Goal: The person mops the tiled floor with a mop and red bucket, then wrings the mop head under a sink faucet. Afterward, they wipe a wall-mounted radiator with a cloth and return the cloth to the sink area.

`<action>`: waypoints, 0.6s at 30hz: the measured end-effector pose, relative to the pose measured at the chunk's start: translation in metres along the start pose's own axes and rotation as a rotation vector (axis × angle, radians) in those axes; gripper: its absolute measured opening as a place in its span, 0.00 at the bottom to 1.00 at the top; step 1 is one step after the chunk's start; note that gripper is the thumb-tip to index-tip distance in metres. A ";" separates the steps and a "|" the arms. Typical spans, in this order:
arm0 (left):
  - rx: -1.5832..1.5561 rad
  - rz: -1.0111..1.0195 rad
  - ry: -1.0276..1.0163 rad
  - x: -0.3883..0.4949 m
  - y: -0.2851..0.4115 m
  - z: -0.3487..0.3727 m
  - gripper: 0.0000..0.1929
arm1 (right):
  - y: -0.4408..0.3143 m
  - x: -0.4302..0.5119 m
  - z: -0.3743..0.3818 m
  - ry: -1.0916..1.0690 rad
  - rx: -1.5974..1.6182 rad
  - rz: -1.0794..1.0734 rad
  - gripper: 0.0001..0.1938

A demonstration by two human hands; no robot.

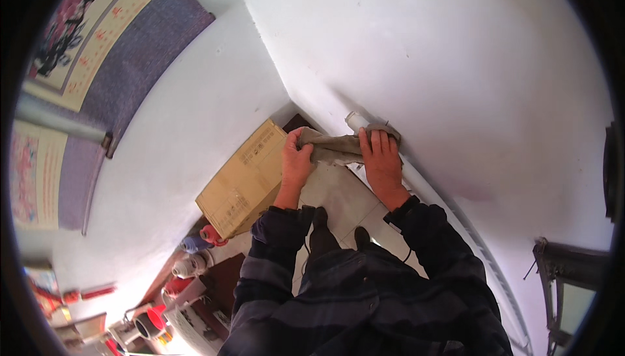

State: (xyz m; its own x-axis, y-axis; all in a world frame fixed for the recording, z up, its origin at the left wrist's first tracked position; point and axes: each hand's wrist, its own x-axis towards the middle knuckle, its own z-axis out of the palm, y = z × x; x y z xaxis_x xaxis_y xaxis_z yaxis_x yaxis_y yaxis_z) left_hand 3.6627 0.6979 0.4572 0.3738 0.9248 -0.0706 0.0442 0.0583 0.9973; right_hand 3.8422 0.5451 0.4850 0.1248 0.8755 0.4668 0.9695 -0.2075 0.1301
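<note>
A grey-brown cloth point(337, 147) is stretched between my two hands. My left hand point(296, 160) grips its left end, with thumb and fingers pinched on the fabric. My right hand point(383, 168) lies over the other end, fingers bent down onto the cloth, where it drapes across a thick white pipe point(358, 120). The pipe's capped end sticks out beyond the cloth, and its length runs along the wall under my right forearm. The cloth hides the part of the pipe beneath my right fingers.
A large cardboard box point(244, 175) stands in the corner to the left. Thermos flasks point(190, 264) line the left wall, near a dark red table point(219, 282). Scroll paintings point(146, 33) hang on the left wall. A dark frame point(573, 258) is at the right. Tiled floor point(337, 190) lies below.
</note>
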 end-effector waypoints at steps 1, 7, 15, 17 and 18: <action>-0.022 -0.001 -0.025 0.010 0.001 -0.004 0.22 | -0.003 0.006 0.002 0.003 0.029 0.015 0.29; 0.112 0.025 -0.099 0.056 0.012 -0.042 0.24 | -0.031 0.045 0.029 -0.027 0.030 0.101 0.31; 0.086 0.032 -0.219 0.079 0.049 -0.058 0.23 | -0.058 0.070 0.037 0.134 0.041 0.241 0.27; 0.138 0.044 -0.263 0.074 0.062 -0.057 0.23 | -0.059 0.072 0.028 0.149 0.100 0.305 0.27; 0.161 0.062 -0.302 0.071 0.070 -0.057 0.23 | -0.058 0.069 0.023 0.110 0.077 0.312 0.27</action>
State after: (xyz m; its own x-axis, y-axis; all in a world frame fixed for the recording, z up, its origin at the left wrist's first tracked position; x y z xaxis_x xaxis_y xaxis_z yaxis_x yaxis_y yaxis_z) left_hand 3.6395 0.7890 0.5228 0.6364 0.7705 -0.0369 0.1496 -0.0764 0.9858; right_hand 3.7990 0.6279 0.4897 0.3983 0.7218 0.5660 0.9020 -0.4205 -0.0985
